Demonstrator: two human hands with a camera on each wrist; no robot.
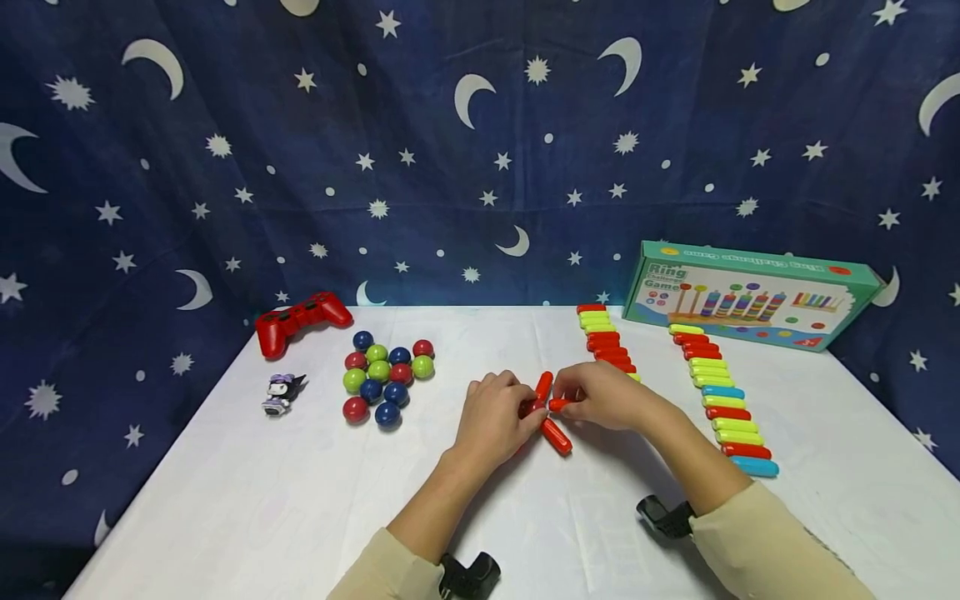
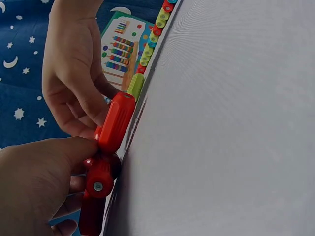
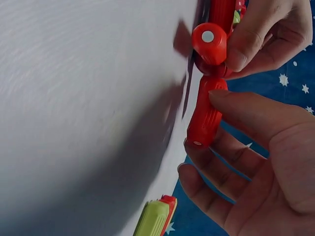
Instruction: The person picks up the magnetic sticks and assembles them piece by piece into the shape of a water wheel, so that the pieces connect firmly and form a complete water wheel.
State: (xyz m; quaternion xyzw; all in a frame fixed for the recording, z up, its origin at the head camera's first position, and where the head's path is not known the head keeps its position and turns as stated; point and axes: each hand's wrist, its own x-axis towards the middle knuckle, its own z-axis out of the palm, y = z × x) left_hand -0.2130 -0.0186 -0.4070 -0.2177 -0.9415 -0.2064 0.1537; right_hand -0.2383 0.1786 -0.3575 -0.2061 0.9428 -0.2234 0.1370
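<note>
Over the middle of the table, my left hand (image 1: pixel 495 417) pinches a red ball (image 3: pixel 206 68) at the centre of a cluster of red sticks. One stick (image 1: pixel 544 385) points away toward the back, and another (image 1: pixel 557 437) slants toward the front right. My right hand (image 1: pixel 607 396) pinches a third red stick (image 3: pixel 204 115) between thumb and fingers, its inner end touching or very close to the ball. In the left wrist view, a stick (image 2: pixel 100 179) faces the camera end-on, and a darker stick (image 2: pixel 92 211) extends below it. Fingers partly hide the ball.
Left of the hands lie several red, green and blue balls (image 1: pixel 378 371). Beyond them are a red game controller (image 1: pixel 300 322) and a small figurine (image 1: pixel 281 393). Two rows of coloured sticks (image 1: pixel 726 392) lie at right, before a green game box (image 1: pixel 750 296).
</note>
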